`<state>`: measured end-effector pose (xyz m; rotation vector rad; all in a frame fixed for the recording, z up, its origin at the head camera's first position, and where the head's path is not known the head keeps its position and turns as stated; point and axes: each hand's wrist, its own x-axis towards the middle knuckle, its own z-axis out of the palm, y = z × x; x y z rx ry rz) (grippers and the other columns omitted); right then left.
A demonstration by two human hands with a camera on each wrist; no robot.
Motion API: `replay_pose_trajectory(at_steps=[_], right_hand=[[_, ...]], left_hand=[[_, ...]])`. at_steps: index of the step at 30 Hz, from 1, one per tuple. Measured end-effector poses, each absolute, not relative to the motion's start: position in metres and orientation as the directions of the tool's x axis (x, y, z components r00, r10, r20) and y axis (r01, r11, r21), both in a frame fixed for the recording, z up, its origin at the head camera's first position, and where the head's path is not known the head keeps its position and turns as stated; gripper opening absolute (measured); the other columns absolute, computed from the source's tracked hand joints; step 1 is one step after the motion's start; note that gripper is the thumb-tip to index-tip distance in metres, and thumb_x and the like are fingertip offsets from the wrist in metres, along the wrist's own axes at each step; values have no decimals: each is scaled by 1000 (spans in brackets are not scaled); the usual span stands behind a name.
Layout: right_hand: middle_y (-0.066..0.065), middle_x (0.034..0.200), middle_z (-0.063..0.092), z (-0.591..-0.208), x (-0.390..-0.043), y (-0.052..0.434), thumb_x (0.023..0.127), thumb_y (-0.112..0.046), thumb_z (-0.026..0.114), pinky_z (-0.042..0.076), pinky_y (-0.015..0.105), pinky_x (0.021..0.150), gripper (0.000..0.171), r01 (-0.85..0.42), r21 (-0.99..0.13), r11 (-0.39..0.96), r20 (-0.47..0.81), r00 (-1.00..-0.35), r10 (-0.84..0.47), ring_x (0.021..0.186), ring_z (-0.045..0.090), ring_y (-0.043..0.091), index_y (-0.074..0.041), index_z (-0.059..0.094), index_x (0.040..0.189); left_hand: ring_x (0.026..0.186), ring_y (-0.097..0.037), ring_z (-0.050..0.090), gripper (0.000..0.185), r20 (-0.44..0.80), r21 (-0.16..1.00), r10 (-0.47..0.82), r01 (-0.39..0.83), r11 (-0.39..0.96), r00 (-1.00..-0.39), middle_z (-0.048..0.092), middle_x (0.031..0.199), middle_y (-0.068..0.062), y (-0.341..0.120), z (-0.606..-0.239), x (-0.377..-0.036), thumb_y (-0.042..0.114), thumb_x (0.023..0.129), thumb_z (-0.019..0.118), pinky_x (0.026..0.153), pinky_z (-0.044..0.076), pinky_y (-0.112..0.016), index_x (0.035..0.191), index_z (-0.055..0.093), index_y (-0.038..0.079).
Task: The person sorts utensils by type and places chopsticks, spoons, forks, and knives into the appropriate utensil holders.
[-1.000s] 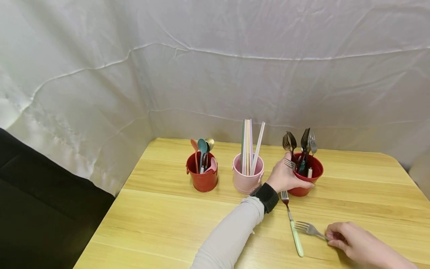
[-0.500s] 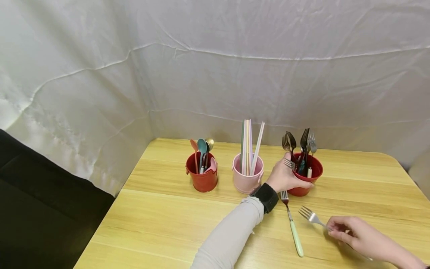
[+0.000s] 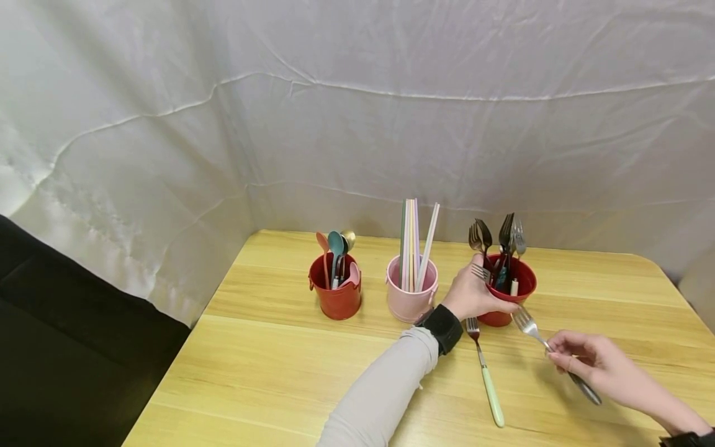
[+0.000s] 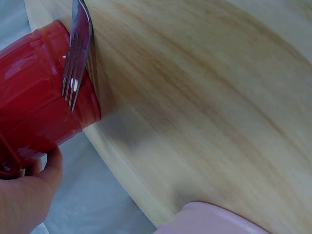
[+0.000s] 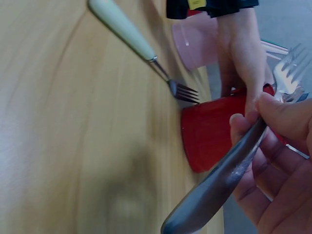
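My left hand point(image 3: 475, 293) grips the rim of the right-hand red bucket point(image 3: 496, 318), thumb in front and fingers round its left side. Several forks point(image 3: 506, 233) stand in that bucket, tines up. Between thumb and fingers, my right hand point(image 3: 592, 360) pinches a silver fork point(image 3: 539, 338) by its handle, held above the table with the tines pointing up-left towards the bucket. On the table lies another fork with a pale green handle point(image 3: 491, 396), its tines close to the bucket's base; the right wrist view shows this green-handled fork point(image 5: 129, 34) too.
A pink bucket point(image 3: 412, 304) with several chopsticks point(image 3: 412, 245) stands left of the left hand. Farther left is a second red bucket point(image 3: 339, 304) holding several spoons point(image 3: 336, 242). A pale cloth point(image 3: 391, 143) hangs behind the wooden table point(image 3: 251, 360).
My right hand has lifted the silver fork off the table and moved it up towards the bucket, its tines swinging upward. The left hand stays on the bucket.
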<state>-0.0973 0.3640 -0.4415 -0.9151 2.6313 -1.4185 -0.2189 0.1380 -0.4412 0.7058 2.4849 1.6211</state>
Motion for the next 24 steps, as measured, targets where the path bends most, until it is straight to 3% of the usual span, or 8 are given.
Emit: replay_pose_trajectory(at_steps=[6,15,20,24], right_hand=[[-16,85,67,-428,-106,358,93,13,59,55,21,61,22,-397,-783,479,233,-901,-365,73,65,2,-7,66,97],[-19,85,71,-400,-125,349,95,6,61,51,8,70,18,-323,-779,537,294,-945,-141,77,67,-5,-10,69,100],[-13,89,74,-385,-138,340,96,10,58,54,9,74,23,-360,-896,259,361,-932,-47,78,69,-1,-9,70,103],[-7,92,76,-374,-148,332,95,10,58,56,11,74,21,-397,-918,12,397,-917,44,79,71,2,-5,69,104]], left_hand=[[116,-3,63,89,179,871,416,341,355,-891,68,130,4,138,-442,-220,20,63,97,100,47,-17,136,46,19],[116,-3,63,90,199,869,415,356,343,-888,67,130,3,139,-443,-221,19,62,98,100,47,-15,136,46,17],[116,-2,63,90,197,871,418,354,340,-887,67,130,3,138,-443,-220,20,62,98,99,47,-15,136,46,17],[116,-3,62,91,199,872,423,356,336,-884,67,130,2,138,-443,-221,20,62,98,100,47,-16,136,45,16]])
